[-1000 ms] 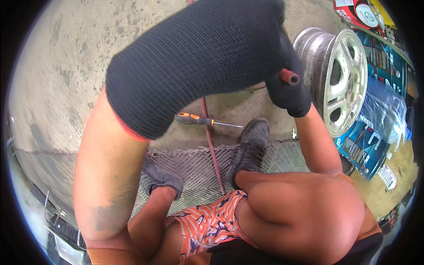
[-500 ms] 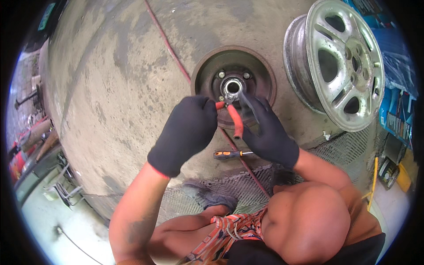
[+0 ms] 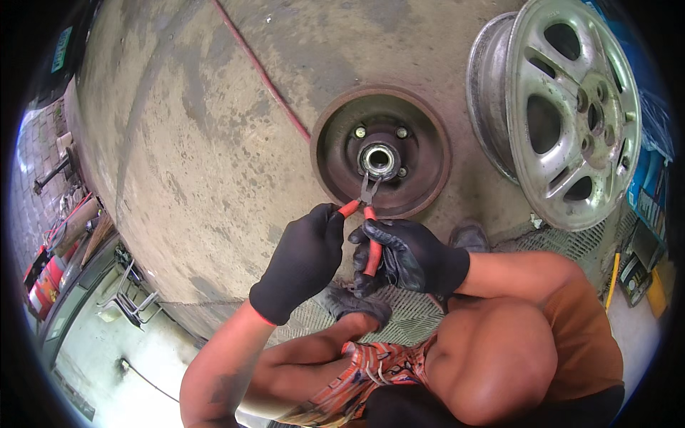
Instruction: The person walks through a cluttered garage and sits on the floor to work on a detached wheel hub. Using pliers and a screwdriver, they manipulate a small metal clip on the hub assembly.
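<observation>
— What is held in the two gloved hands?

— Red-handled pliers (image 3: 367, 217) are held. One handle is pinched by the fingers of the left hand (image 3: 303, 260), and the other handle is wrapped by the closed fingers of the right hand (image 3: 407, 255). The handles are spread apart, and the metal tips are pointed at the shiny round hub (image 3: 379, 160).

— Where is that hub found?

— It is set in the middle of a rusty brake drum (image 3: 382, 151), which is laid flat on the concrete floor (image 3: 214, 128). A few bolts are seen around the hub inside the drum.

— What else is seen nearby?

— A silver wheel rim (image 3: 564, 107) is stood up just to the right of the drum. A red hose (image 3: 260, 71) is stretched over the floor up to the drum's edge. A grey mesh mat (image 3: 414, 314) is laid under the grey shoes. Nothing is placed between the pliers and the hub.
</observation>
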### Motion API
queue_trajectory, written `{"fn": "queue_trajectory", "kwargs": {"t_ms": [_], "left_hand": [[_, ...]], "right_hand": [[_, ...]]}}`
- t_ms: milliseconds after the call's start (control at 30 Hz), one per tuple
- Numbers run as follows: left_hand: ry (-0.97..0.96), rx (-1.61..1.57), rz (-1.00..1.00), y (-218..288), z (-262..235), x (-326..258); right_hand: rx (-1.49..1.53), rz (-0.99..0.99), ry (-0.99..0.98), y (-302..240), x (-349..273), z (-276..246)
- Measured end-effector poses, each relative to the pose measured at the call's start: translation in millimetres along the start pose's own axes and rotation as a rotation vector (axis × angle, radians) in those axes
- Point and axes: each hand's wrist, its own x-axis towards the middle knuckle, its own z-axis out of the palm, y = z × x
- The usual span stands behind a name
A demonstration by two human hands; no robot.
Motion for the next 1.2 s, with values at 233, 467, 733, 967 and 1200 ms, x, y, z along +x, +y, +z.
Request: {"fn": "queue_trajectory", "kwargs": {"t_ms": [233,467,733,967,1200], "left_hand": [[-0.239,-0.805,-0.577,-2,-13,9],[-0.229,-0.750,-0.552,-1,-12,9],[-0.153,-0.631,-0.435,-12,-7,9],[-0.108,-0.422,-0.217,-10,-4,10],[0.023,-0.182,0.089,-42,4,33]], "right_hand": [[-0.147,-0.033,0.032,10,6,-11],[-0.164,-0.086,0.044,11,3,0],[-0.087,-0.131,0.048,21,13,0],[-0.180,-0.164,0.109,18,16,1],[-0.220,-0.191,0.055,-11,26,-46]]}}
